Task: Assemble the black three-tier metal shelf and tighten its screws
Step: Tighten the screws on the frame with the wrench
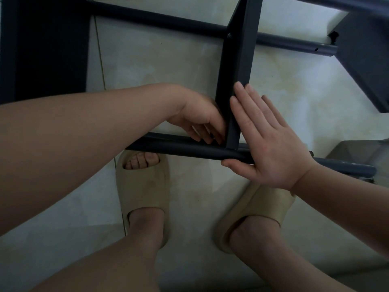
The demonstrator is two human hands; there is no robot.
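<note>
Shelf (157, 20) at our feet, over floor (157, 66), partly joined; far screw (229, 35) in. We are pressing right hand (271, 142) flat, fingers straight, against crosspiece (237, 60); left hand (200, 116) fingers curled at near tube (179, 147) joint, contents unclear. We are judging this joint unfastened, tightening pending.

no readable text, labels, brands or numbers on anything in view

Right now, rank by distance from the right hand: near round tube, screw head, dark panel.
1. The near round tube, touching the right hand.
2. The screw head, up the flat bar at the far joint.
3. The dark panel, far upper left.
</note>
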